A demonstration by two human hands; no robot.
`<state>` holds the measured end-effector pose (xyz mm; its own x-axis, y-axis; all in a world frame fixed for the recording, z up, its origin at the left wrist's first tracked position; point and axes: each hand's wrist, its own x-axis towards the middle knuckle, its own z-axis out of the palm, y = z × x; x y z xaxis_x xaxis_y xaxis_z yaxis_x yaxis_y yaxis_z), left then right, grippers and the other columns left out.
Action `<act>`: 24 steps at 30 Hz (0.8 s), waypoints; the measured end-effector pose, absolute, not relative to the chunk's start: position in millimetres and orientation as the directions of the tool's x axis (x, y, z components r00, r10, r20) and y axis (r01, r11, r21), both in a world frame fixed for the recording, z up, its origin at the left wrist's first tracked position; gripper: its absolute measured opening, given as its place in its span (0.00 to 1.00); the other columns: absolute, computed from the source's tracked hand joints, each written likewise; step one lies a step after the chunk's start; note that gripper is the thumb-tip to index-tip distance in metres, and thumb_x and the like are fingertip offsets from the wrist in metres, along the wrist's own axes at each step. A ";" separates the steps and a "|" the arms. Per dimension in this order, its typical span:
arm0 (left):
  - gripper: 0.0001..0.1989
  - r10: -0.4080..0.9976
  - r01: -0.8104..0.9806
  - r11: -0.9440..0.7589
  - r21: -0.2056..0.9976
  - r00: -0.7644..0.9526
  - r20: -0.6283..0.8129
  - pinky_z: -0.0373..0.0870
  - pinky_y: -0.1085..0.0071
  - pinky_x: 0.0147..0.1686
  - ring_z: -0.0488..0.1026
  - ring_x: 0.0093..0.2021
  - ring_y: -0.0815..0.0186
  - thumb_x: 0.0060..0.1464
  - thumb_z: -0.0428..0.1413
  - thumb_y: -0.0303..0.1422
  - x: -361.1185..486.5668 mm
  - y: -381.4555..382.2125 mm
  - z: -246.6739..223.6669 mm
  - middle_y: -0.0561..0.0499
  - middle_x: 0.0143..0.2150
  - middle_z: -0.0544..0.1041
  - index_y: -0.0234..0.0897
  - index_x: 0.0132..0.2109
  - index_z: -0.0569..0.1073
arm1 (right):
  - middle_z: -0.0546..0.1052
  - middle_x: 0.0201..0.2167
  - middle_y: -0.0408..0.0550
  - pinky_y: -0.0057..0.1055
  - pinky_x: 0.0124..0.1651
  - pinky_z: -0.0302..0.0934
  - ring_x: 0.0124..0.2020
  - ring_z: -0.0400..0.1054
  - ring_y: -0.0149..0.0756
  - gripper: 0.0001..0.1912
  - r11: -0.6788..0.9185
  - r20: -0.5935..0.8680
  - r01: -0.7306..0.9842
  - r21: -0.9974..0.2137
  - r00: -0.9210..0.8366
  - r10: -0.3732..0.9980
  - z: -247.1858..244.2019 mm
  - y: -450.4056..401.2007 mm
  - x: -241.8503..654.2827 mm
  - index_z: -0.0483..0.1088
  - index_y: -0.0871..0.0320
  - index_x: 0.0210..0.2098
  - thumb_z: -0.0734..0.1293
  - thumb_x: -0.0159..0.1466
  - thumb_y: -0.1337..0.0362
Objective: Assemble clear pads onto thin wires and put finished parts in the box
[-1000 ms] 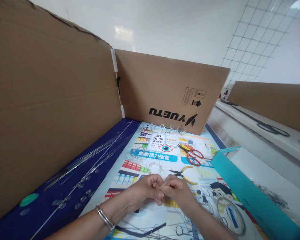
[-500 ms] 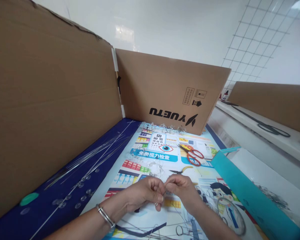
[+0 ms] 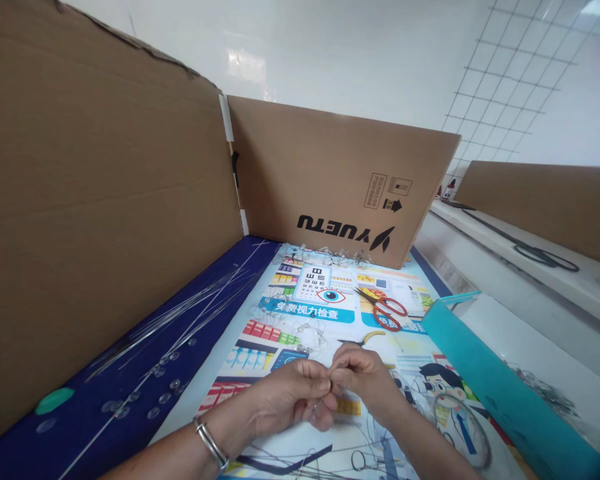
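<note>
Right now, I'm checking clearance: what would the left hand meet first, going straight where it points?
Most likely the right hand, directly ahead of the left hand, apparently touching; depth is unclear.

A small, fine piece [image 3: 316, 408] sits pinched between the fingertips of the left hand [image 3: 300, 395] and the right hand [image 3: 361, 375], which meet closely over it. Most of it is hidden by the fingers; a thin, clear-looking glint shows just below the left hand's fingertips, and its full shape cannot be made out. It is held up above a brightly printed sheet [image 3: 233, 363] that lies flat. Just beyond the hands, on that sheet, lies a loose ring of clear beads [image 3: 307, 327], strung in a rough, uneven loop, apart from the fingers.
</note>
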<state>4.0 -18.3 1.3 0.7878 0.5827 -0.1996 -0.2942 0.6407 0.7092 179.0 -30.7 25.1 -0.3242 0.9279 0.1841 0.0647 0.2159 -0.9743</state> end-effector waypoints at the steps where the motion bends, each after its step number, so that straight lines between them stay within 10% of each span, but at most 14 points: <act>1: 0.08 0.573 -0.291 0.651 0.702 0.794 -0.202 0.68 0.71 0.24 0.73 0.20 0.67 0.46 0.61 0.32 4.3 -18.4 0.9 0.48 0.26 0.76 0.29 0.32 0.74 | 0.67 0.25 0.42 0.27 0.32 0.59 0.27 0.63 0.30 0.05 0.220 0.187 0.068 -0.973 -0.326 0.927 24.9 -30.5 179.3 0.73 0.58 0.24 0.68 0.56 0.66; 11: 0.10 0.619 -0.303 0.655 0.692 0.741 -0.262 0.40 0.81 0.14 0.55 0.14 0.81 0.43 0.63 0.30 5.8 -14.3 0.5 0.52 0.20 0.70 0.31 0.28 0.68 | 0.70 0.25 0.43 0.27 0.34 0.59 0.29 0.66 0.31 0.03 0.274 0.217 0.215 -0.937 -0.257 0.942 25.2 -28.9 177.3 0.75 0.56 0.26 0.68 0.55 0.68; 24: 0.09 0.653 -0.270 0.602 0.752 0.708 -0.269 0.36 0.77 0.17 0.46 0.16 0.79 0.44 0.61 0.30 6.2 -15.6 2.3 0.59 0.19 0.59 0.33 0.29 0.68 | 0.73 0.23 0.41 0.26 0.30 0.59 0.26 0.65 0.30 0.03 0.136 0.100 0.222 -0.965 -0.164 0.981 22.0 -25.1 183.6 0.73 0.57 0.29 0.68 0.54 0.67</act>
